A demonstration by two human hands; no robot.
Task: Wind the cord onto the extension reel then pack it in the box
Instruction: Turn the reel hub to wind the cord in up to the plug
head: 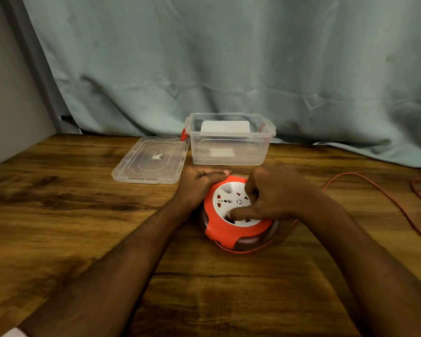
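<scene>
Sitting at the centre of the frame, slightly right, the orange extension reel rests flat on the wooden table with its white socket face turned up. My left hand grips the reel's upper-left rim, fingers curled over the orange edge. My right hand lies on top of the socket face, its fingers curled, with one finger stretched left into a recess near the lower edge of the white disc; I cannot tell whether it grasps a knob there. The orange cord leaves the reel's lower right side, loops under its front, and trails away across the table toward the right edge of the frame, where a second loop shows. Just above the reel, near but apart from it, stands the clear plastic box, open, with red latches on its sides. Its clear lid lies flat on the table just left of the box. A pale green curtain hangs behind, filling the upper frame.
</scene>
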